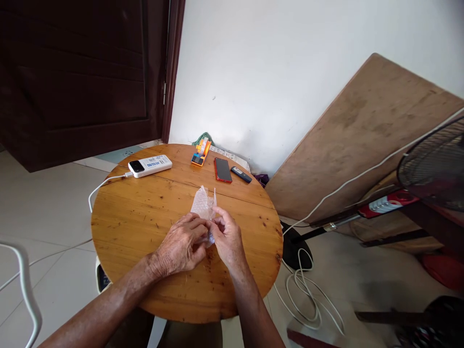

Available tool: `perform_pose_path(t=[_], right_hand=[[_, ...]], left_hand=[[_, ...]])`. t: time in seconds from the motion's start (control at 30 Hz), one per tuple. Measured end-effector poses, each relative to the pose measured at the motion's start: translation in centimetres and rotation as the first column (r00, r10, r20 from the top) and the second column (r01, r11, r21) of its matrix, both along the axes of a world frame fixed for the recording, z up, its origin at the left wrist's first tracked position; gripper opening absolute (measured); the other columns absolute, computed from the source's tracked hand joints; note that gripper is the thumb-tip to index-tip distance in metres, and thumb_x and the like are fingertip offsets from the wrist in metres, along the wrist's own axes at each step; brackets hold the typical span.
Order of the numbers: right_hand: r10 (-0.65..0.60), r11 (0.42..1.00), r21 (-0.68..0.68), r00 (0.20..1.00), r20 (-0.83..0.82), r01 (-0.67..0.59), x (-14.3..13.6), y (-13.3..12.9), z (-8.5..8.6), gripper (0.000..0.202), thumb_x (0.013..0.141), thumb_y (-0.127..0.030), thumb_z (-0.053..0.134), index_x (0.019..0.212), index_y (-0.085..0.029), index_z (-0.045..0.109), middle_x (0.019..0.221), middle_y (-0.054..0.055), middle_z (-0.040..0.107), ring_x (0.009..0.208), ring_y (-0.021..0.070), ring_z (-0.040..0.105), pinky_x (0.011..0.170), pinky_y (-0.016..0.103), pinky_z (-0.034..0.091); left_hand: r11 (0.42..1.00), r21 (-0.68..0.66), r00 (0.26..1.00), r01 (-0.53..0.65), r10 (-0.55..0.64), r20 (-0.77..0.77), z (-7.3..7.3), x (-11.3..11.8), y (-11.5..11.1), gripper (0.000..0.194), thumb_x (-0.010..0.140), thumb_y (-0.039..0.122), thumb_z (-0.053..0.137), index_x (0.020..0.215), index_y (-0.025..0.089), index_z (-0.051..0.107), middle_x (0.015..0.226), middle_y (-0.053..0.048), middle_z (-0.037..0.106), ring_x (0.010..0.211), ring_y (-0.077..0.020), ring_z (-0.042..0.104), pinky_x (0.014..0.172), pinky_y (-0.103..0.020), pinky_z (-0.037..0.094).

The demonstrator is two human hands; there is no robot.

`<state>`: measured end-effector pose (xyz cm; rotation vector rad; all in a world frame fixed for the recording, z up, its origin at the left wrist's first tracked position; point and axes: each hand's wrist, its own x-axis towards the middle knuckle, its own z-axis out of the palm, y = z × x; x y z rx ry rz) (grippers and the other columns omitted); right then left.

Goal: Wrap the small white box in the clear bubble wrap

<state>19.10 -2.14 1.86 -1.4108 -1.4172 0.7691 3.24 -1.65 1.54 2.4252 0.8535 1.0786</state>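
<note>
Near the middle of the round wooden table (145,208), a piece of clear bubble wrap (200,204) stands up between my hands. My left hand (183,241) has its fingers curled onto the lower left part of the wrap. From the other side, my right hand (227,237) pinches it with thumb and fingers, the index finger bent over its right edge. A small bluish, shiny bit shows under my fingertips at the wrap's lower end. Whether anything lies inside the wrap is hidden by my hands.
Toward the back are an orange tape dispenser (201,152), a red-edged phone (223,170) and a small dark device (241,174). A white power bank (150,166) with a cable lies at the left. On the right stand a fan (433,164) and coiled white cable (308,299).
</note>
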Motion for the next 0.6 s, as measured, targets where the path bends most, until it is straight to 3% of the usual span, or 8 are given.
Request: perform_pose_path(t=[0.13,0.33,0.6], right_hand=[[0.008,1.0,-0.017,0.999,-0.033,-0.008,0.0,-0.07,0.05,0.037,0.081,-0.028,0.06,0.117,-0.018,0.062,0.077,0.001,0.067,0.067,0.0148,0.062,0.065,0.026,0.05],[0.021,1.0,-0.015,1.0,-0.016,-0.021,0.18,-0.18,0.34,0.037,0.082,-0.028,0.06,0.118,-0.018,0.062,0.078,0.002,0.068,0.068,0.0149,0.062,0.065,0.026,0.05],[0.011,0.999,-0.035,1.0,-0.006,-0.011,0.1,-0.05,0.42,0.041,0.078,-0.029,0.06,0.116,-0.014,0.063,0.078,0.003,0.067,0.068,0.0157,0.061,0.063,0.027,0.05]], left_hand=[[0.999,-0.029,1.0,0.028,-0.027,0.012,0.22,-0.22,-0.03,0.021,0.07,0.005,0.052,0.081,0.021,0.057,0.101,-0.005,0.068,0.106,-0.0232,0.058,0.095,-0.039,0.049],[1.0,0.007,1.0,-0.017,0.017,0.027,-0.28,-0.01,0.33,0.016,0.082,0.007,0.052,0.076,0.021,0.057,0.095,-0.004,0.071,0.102,-0.0212,0.06,0.092,-0.036,0.05],[0.993,0.066,0.995,-0.093,0.094,-0.014,-0.22,0.04,-0.1,0.012,0.08,0.016,0.058,0.085,0.02,0.067,0.108,-0.009,0.064,0.1,-0.0252,0.056,0.086,-0.041,0.047]])
